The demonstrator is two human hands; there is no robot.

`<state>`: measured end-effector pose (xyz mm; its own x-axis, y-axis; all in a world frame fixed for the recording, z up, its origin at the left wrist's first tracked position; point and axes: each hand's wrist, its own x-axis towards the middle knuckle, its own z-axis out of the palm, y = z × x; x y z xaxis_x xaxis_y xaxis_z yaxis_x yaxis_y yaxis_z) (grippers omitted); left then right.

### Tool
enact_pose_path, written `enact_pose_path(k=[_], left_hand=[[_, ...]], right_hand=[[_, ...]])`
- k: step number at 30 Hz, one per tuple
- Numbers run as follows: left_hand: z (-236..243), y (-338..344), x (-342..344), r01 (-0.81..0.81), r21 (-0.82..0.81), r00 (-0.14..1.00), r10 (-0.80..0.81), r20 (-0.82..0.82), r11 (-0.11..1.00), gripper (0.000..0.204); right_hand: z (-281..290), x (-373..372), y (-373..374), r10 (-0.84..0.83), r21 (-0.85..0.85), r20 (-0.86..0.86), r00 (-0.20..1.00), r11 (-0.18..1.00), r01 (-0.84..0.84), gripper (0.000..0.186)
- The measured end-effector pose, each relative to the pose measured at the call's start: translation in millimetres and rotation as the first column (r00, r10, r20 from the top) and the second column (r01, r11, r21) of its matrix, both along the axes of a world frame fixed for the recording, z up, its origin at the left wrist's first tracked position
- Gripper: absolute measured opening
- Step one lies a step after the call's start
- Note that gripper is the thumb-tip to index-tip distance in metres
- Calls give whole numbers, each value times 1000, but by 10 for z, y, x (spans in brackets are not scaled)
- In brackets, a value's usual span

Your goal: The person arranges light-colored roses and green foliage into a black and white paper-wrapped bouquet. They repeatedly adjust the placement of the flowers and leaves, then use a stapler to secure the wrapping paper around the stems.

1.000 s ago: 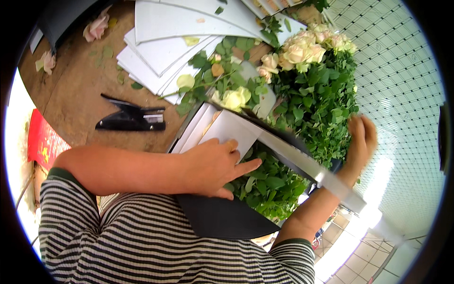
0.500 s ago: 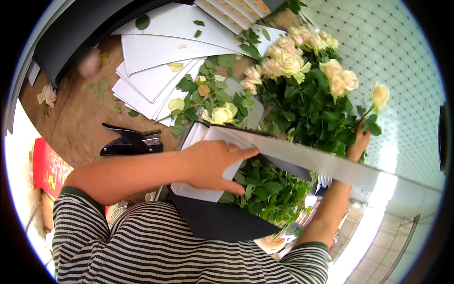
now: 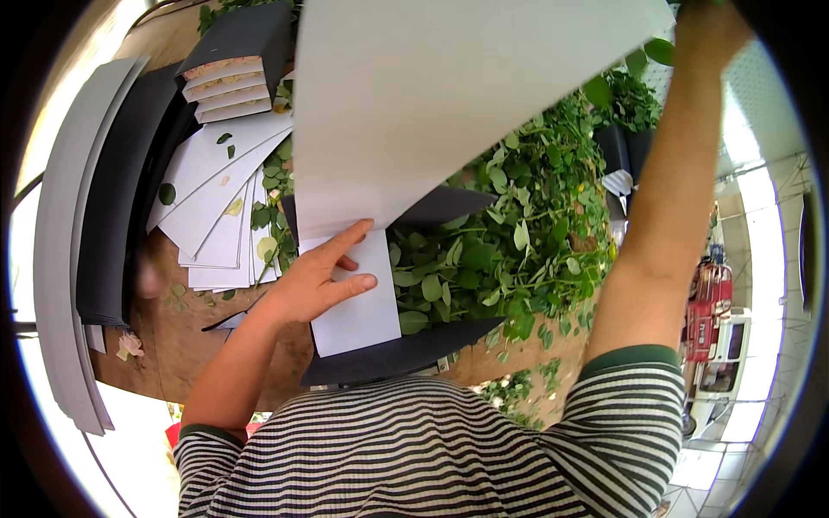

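Observation:
My left hand lies with thumb and forefinger spread on a white card strip. This strip sits at the end of dark wrapping sheets, which flank a bunch of leafy green stems. From the strip a large white sheet rises, filling the upper middle. At the top right edge, my right hand is blurred and partly cut off, its fingers unclear. Some green leaves show beside it; any blossom there is out of sight.
Loose white sheets fan out on the brown table, with stray leaves on them. A dark-wrapped, layered rose bundle stands behind. Stacked black sheets rise at left. More cut greenery covers the table's right side.
My view has turned. The white sheet, seen nearly edge-on before, now stands broad in view. My right hand, earlier at a rose's stem, has gone up to the top edge; the cream roses are no longer visible.

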<state>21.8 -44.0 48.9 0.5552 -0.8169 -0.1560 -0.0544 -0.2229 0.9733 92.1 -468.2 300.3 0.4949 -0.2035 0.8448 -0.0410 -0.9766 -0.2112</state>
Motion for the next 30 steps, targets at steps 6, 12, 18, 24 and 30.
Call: enact_pose_path(k=[6, 12, 18, 24, 30], left_hand=[[-45, 95, 74, 42, -61, 995, -47, -86, 997, 74], [-218, 184, 139, -20, -123, 930, -27, -366, 992, 80], [-96, 236, 18, 96, -54, 973, -105, -207, 994, 59], [-169, 228, -365, 209, 72, 834, -216, 508, 975, 34], [-207, 269, -436, 196, 56, 812, -195, 551, 979, 29]], right_hand=[[869, -1186, -71, 23, 123, -8, 1000, 992, -22, 49], [-820, -1908, 1206, 407, 200, -847, 342, 840, -505, 32], [-1872, -1702, 1862, 730, 689, -682, -50, 617, -381, 23], [-2197, -1856, 1800, 719, 739, -660, -217, 570, -358, 26], [-1627, -1268, 1649, 593, 655, -747, -301, 583, -480, 31]])
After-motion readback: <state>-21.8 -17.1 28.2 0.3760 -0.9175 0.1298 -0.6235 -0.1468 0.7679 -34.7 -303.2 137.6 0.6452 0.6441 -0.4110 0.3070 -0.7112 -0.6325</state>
